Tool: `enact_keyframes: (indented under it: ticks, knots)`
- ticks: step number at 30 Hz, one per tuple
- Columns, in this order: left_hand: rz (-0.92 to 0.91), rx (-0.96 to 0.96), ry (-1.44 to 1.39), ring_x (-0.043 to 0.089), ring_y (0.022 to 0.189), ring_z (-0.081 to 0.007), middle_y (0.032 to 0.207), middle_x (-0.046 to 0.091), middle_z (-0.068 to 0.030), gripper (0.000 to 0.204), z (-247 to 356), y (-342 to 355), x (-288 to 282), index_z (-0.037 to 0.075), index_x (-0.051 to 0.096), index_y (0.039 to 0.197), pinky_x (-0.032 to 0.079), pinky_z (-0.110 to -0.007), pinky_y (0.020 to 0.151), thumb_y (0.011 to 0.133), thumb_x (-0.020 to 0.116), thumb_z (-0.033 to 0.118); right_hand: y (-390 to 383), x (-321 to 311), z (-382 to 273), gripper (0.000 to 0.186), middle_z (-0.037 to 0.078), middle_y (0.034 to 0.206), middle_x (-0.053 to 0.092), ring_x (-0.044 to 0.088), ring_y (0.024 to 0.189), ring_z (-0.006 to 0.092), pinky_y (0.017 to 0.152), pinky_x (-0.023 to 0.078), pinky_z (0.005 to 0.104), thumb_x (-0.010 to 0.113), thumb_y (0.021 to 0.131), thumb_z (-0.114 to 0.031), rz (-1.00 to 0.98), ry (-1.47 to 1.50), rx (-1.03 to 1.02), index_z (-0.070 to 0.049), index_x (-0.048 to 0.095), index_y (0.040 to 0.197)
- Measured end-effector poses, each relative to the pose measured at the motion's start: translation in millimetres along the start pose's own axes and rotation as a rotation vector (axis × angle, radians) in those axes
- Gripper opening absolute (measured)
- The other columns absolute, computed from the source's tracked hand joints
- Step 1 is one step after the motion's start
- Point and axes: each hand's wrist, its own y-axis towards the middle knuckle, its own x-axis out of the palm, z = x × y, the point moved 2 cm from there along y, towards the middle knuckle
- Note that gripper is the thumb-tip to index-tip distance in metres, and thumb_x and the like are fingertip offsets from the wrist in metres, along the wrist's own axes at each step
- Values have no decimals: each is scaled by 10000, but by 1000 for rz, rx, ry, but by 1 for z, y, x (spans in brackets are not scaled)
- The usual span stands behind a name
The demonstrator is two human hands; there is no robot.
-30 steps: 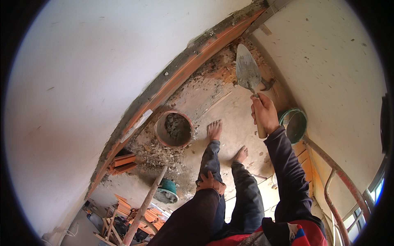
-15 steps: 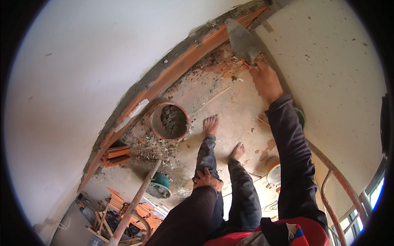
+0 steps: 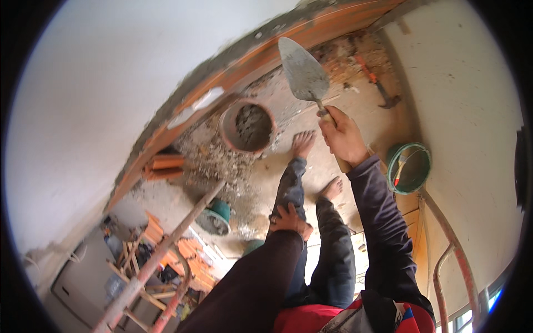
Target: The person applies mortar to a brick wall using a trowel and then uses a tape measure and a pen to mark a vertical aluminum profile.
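From my end of the feed, the right hand is closed around the wooden handle of a trowel, whose blade points to the upper centre of the frame. The grip sits high, near the neck, probably for control of the blade; the handle's butt shows below the fist. The left hand, at lower centre, lies spread over the left knee with no tool in it, I'd guess as a prop. A reddish bucket of grey mix stands near the feet, seemingly for easy reach.

I can't see the left palm, or how deep the mix goes (the bucket wall shades it). Whether the blade touches the brick ledge behind it, I can't tell. The left forearm cuts off a green object, and the lower-left clutter is too jumbled to sort out.
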Motion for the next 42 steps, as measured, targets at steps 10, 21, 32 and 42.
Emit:
enact_keyframes:
  ticks: [10,21,32,42]
  knots:
    - [-157,35,-38,398,1385,-509,1606,235,-230,959,0,-11,24,139,222,1591,422,-582,1049,819,640,526,-81,149,105,693,308,1114,632,650,973,468,883,529,485,618,813,-88,-268,-385,-21,52,370,1444]
    - [-192,34,-126,395,1377,-528,1611,201,-263,1082,-5,-4,65,127,160,1613,385,-613,1055,793,644,640,-11,195,142,386,264,833,640,655,804,504,752,550,537,619,846,-90,-181,-552,-28,73,536,1186]
    - [-208,66,-135,380,1414,-455,1593,300,-196,918,-23,-4,47,166,261,1575,372,-546,1107,872,504,703,-33,255,112,411,287,1046,685,687,933,457,861,537,534,576,874,-222,-273,-231,298,37,560,1192]
    - [-253,79,-86,455,1348,-433,1549,368,-199,829,-44,17,50,171,308,1556,427,-501,1076,906,496,650,2,332,108,325,224,1053,728,636,1157,403,846,544,539,561,901,-196,-911,-1165,-303,-59,741,1135]
